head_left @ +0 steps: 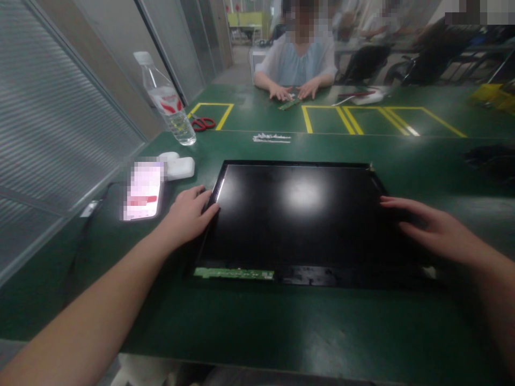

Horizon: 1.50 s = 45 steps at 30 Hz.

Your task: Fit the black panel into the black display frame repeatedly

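A black display panel (298, 225) lies face up on the green table. A narrow green circuit board (233, 273) shows along its near left edge, beside a dark strip. My left hand (195, 212) grips the panel's left side, thumb over the frame and fingers along the outer edge. At the right side, my right hand (426, 222) holds the edge with its fingers reaching forward and fingertips on the frame. The undersides of both hands are hidden.
Left of the panel are a lit phone (144, 190), a white case (179, 168) and a water bottle (167, 102). Red-handled scissors (204, 124) and small white pieces (271, 138) lie farther back. Across the table, another person (298, 64) has both hands near a green strip (289, 104).
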Each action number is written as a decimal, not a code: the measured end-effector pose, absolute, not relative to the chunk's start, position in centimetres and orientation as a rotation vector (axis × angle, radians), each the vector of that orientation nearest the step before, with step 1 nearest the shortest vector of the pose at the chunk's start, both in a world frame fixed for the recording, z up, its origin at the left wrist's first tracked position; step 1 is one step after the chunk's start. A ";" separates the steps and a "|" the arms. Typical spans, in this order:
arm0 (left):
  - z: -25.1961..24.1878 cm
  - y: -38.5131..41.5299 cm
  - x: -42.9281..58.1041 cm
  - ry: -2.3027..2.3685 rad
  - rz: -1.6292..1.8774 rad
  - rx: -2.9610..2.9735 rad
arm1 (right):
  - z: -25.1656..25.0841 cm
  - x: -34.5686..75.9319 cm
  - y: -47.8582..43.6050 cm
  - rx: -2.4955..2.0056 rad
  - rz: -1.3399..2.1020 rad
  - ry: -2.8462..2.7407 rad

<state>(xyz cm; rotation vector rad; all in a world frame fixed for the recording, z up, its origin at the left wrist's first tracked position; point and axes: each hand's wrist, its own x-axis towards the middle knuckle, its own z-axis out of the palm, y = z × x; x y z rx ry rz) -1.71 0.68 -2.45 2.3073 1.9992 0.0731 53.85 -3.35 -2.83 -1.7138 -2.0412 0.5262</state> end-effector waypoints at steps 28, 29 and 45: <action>-2.4 0.7 -1.9 1.987 0.124 2.283 | -3.6 54.6 -3.4 -1.761 0.518 -2.004; -2.4 0.8 -2.0 1.980 0.139 2.279 | -3.4 54.4 -3.5 -1.775 0.526 -1.994; -0.4 -0.2 -0.5 1.791 0.851 1.665 | -2.2 52.7 -3.1 -2.173 0.462 -1.715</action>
